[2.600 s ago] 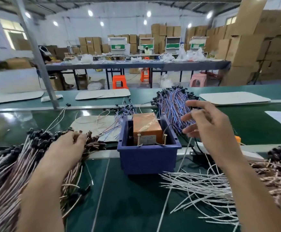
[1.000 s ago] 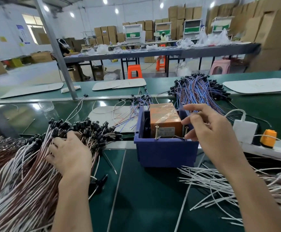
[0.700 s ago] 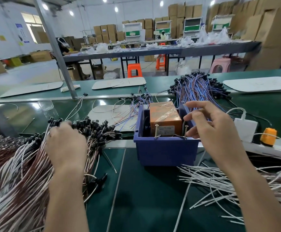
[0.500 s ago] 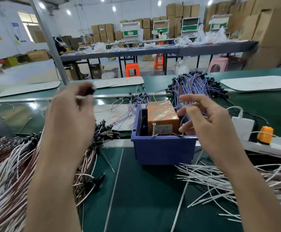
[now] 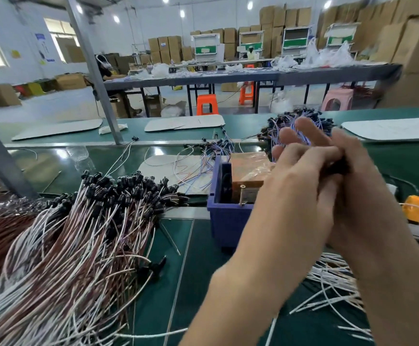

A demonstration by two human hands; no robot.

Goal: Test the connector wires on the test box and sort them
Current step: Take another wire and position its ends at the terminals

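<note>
Black connector (image 5: 340, 168) pinched in left hand (image 5: 300, 196).

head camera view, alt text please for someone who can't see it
A left hand pinches a small black connector beside the right hand, both above a dark blue plastic bin holding a tape-wrapped orange test box. A pile of brown and white connector wires lies at left on the green workbench.

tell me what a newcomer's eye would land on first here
The left hand and right hand meet at centre right, a black connector between them, over the blue bin holding the orange test box. At left sprawls a big heap of brown and white wires tipped with black connectors.
</note>
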